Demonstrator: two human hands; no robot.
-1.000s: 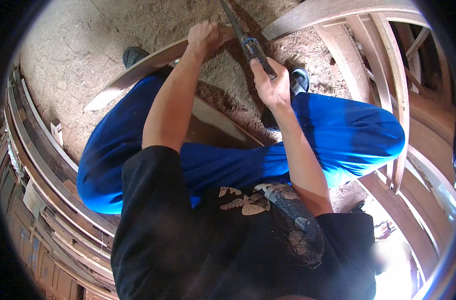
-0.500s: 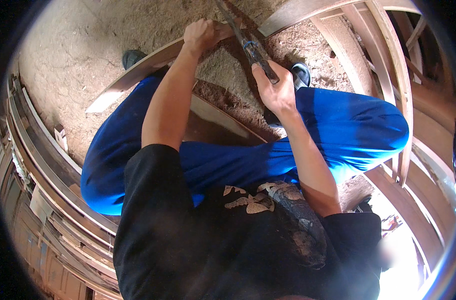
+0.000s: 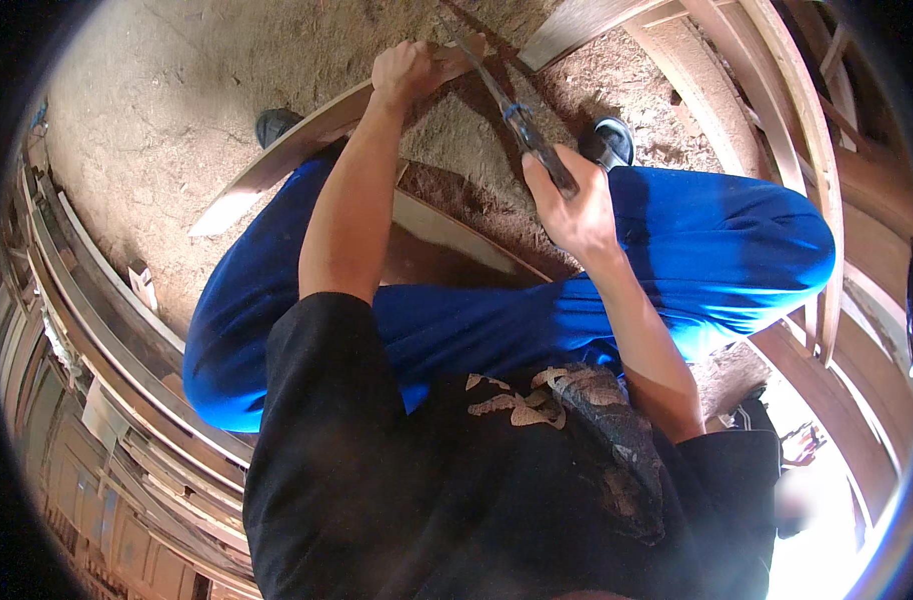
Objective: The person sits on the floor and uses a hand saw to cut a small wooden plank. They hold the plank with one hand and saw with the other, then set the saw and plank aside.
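Stacked wood: long boards and strips [image 3: 87, 330] are piled along the left edge of the frame, bowed by the lens.
Small block: a pale piece [image 3: 143, 286] stands on the dusty ground [image 3: 167, 130], just beside that pile.
Curved board: this thin wooden piece [image 3: 322, 128] slants from left of centre up to the top middle, passing above the person's left knee.
Left shoe: a dark toe [image 3: 275, 126] shows behind the board.
Left hand: the fist [image 3: 405, 72], top centre, is closed over the board near its upper right end; the fingertips are hidden from me.
Flat plank: another piece [image 3: 452, 240] lies between the legs, partly shaded.
Hand tool: a narrow dark blade and handle with a blue band [image 3: 517, 110] slope down from the top centre; the blade crosses by the board's end, though I cannot tell whether they touch.
Right hand: the fingers wrap the handle, the hand [image 3: 579, 208] right of centre.
Right shoe: a dark one [image 3: 614, 142] sits just beyond that hand.
Trousers: bright blue legs [image 3: 727, 245] spread wide, knees bent.
Curved wood: several bent pieces [image 3: 695, 92] fill the upper right.
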